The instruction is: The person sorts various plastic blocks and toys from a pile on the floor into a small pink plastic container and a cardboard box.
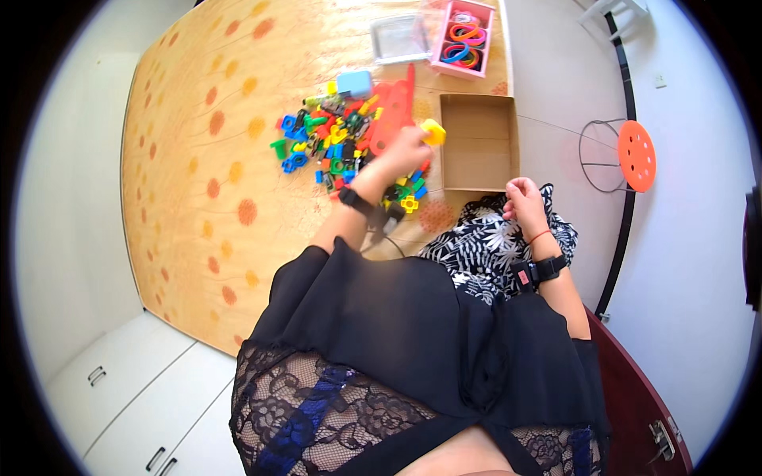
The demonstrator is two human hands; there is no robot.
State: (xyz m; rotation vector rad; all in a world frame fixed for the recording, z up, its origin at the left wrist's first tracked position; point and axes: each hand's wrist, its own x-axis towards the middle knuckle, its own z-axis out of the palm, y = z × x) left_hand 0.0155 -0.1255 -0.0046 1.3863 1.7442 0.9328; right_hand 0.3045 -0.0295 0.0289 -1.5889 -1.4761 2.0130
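My left hand reaches over the table, its fingers closed on a yellow toy building block beside the left rim of an open cardboard box. Under and to the left of that hand lies a loose pile of toy building blocks in blue, green, yellow, red and black. A flat red plastic piece lies against the pile. My right hand rests by the box's near right corner above black-and-white patterned cloth; its fingers are curled in, and nothing shows in them.
Beyond the box stands a pink divided box of coloured bands, with a clear plastic lid to its left. A light blue box sits behind the pile. An orange stool stands right, past the edge of the flower-patterned table.
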